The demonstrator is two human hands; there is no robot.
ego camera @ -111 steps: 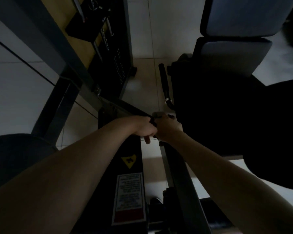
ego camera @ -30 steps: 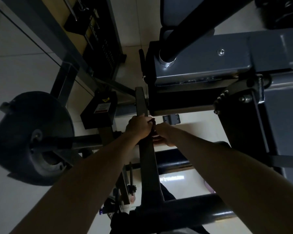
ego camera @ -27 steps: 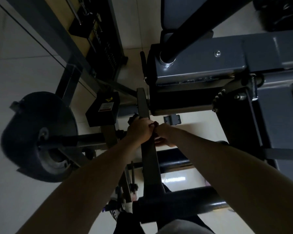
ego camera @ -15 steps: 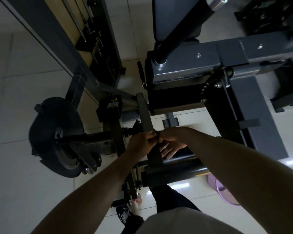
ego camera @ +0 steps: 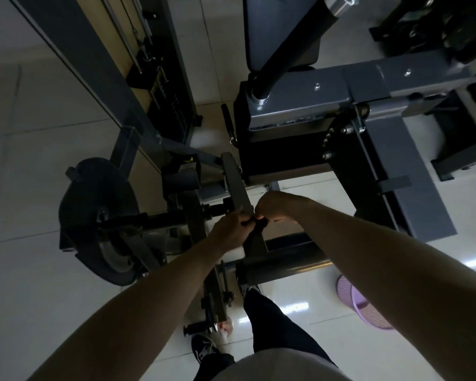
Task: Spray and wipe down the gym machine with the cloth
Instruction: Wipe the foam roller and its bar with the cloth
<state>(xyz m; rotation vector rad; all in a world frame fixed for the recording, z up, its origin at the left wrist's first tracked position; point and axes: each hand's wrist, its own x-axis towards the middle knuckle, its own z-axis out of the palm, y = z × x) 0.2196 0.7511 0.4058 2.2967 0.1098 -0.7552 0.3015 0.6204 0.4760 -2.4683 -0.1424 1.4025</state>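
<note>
1. Bottom centre: the person's dark trouser leg [ego camera: 275, 320] and a shoe [ego camera: 204, 350] on the tiled floor [ego camera: 39, 298].
2. Centre: I see the left hand [ego camera: 230, 228] and right hand [ego camera: 272, 207] meeting, both with fingers curled, gripping a dark cloth [ego camera: 259, 223] bunched between them.
3. The cloth sits against the flat bar [ego camera: 235, 182] of the gym machine [ego camera: 327, 89], which slopes toward upper left; in this dim feed I cannot tell whether it wraps round.
4. Just below the hands: a black padded roller [ego camera: 280, 264], lying across the frame.
5. Centre left: a dark round disc [ego camera: 99, 213] on an axle; lower right: a purple basket [ego camera: 360, 303] on the floor.
6. Top: a dark seat pad [ego camera: 280, 28]; upper left: the weight stack [ego camera: 176, 111].
</note>
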